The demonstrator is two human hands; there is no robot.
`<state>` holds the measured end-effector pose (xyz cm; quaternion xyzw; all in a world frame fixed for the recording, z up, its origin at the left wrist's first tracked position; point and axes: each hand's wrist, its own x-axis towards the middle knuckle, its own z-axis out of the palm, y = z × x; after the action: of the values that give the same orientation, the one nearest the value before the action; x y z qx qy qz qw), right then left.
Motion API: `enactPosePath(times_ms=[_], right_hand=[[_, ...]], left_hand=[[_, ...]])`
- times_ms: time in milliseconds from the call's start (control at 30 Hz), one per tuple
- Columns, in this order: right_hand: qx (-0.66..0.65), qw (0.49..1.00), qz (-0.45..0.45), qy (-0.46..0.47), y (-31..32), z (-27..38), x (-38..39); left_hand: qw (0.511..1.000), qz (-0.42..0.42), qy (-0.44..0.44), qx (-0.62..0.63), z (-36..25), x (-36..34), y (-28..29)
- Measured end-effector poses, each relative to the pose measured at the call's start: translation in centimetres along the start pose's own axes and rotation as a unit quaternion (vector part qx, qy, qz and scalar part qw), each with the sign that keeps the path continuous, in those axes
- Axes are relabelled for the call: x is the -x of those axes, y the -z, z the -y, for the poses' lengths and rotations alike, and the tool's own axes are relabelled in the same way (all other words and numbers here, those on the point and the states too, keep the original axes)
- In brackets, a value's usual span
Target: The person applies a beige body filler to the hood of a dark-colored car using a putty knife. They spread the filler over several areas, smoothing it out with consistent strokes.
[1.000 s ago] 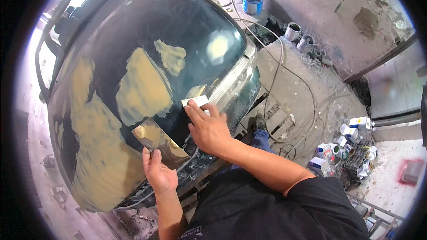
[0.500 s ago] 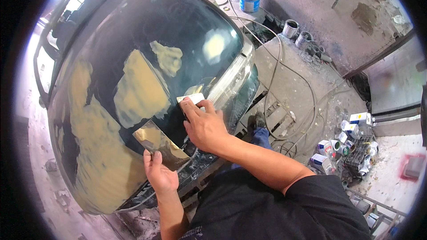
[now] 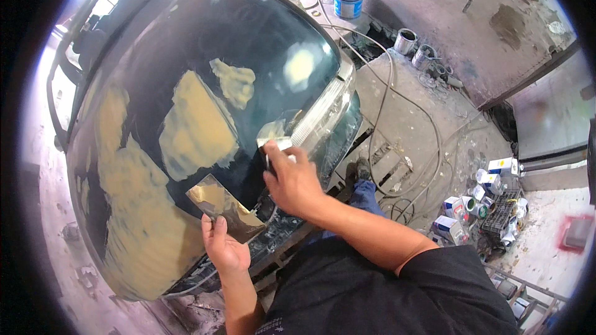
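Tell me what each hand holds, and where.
The left hand pinches a putty-smeared rectangular board by its near left edge; the right hand grips a white spreader by its near edge.

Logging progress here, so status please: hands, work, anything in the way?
Left hand gripping putty-smeared plate. Right hand holding white spreader at small putty patch, dark hood, beside headlight. Hose looped on floor, apart from both hands.

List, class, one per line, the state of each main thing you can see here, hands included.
Left hand: closed on the board
Right hand: closed on the spreader
Board: held, smeared
Spreader: held, partly hidden
Car hood: shut, patched with tan paste
Hose: loosely curved
Blue bucket: upright
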<state>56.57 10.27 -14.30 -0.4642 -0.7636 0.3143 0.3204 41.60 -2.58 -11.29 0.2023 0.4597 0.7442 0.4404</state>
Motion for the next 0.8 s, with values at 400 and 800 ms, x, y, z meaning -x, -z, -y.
enactPosePath(times_ms=[400, 800], right_hand=[[-0.041, 0.997, -0.015, -0.063, 1.0, -2.8, -1.0], [-0.092, 0.993, -0.028, -0.066, 2.5, -3.7, 0.2]], left_hand=[[1.000, 0.013, 0.003, 0.012, -0.1, 0.3, 0.2], [0.999, 0.033, 0.012, 0.017, -0.1, 0.2, -0.5]])
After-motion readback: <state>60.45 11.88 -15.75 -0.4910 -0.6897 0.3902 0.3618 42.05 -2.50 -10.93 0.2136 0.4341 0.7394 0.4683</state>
